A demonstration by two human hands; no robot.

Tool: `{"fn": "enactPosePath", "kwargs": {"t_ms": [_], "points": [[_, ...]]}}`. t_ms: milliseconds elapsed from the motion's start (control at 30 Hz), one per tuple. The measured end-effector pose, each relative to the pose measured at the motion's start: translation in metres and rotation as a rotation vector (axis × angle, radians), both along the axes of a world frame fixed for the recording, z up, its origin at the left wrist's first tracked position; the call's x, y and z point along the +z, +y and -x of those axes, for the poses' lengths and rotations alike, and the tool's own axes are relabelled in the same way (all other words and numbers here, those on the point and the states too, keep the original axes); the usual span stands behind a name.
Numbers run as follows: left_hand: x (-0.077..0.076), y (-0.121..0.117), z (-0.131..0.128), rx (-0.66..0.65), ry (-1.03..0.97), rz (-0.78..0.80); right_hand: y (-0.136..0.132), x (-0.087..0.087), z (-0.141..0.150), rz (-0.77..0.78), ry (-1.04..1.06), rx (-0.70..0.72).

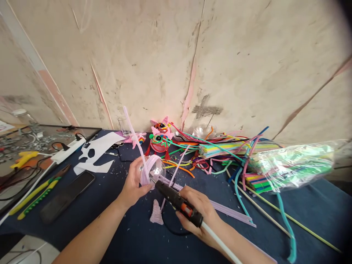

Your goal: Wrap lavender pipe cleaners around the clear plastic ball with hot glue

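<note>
My left hand (134, 182) is closed round a clear plastic ball (157, 168) partly wrapped in pale lilac pipe cleaner (145, 174). One loose lilac end (134, 137) sticks up from it. In my right hand (198, 206) is a black hot glue gun (178, 201) with a white glue stick (217, 236) coming out of its back. Its metal nozzle points at the ball's lilac wrapping; whether it touches I cannot tell. Below the ball lies a small lilac fuzzy triangle (156, 212). More lilac pipe cleaners (228, 210) lie beneath and beyond my right hand.
Finished fuzzy animal heads (160, 141) stand by the wall. Bundled colourful pipe cleaners (220, 149) and a clear plastic bag (299, 161) of them fill the right. On the left are pliers (41, 194), a phone (68, 196), cut white paper (100, 148), a power strip (67, 150) and a yellow glue gun (24, 159).
</note>
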State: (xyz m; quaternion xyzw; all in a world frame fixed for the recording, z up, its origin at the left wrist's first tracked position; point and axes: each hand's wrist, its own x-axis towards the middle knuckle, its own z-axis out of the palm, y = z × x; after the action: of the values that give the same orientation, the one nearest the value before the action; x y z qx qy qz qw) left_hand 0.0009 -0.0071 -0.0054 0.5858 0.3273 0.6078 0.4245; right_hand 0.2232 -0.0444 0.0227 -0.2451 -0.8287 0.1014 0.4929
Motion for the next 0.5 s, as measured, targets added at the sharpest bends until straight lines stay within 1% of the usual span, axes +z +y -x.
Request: {"fn": "enactPosePath", "kwargs": {"t_ms": [100,167,267,500], "points": [[0.002,-0.001,-0.002,-0.017,0.002,-0.012,0.005,-0.011,0.003,-0.035,0.008,-0.012],[0.002,-0.002,-0.003,-0.038,0.008,-0.029,0.006,-0.015,0.002,-0.042,-0.008,-0.015],[0.003,-0.002,-0.004,-0.041,0.026,-0.034,0.006,-0.015,0.0,-0.065,-0.018,-0.038],[0.0,-0.001,-0.003,0.003,0.058,-0.018,0.005,-0.011,-0.002,-0.11,-0.085,-0.07]]}}
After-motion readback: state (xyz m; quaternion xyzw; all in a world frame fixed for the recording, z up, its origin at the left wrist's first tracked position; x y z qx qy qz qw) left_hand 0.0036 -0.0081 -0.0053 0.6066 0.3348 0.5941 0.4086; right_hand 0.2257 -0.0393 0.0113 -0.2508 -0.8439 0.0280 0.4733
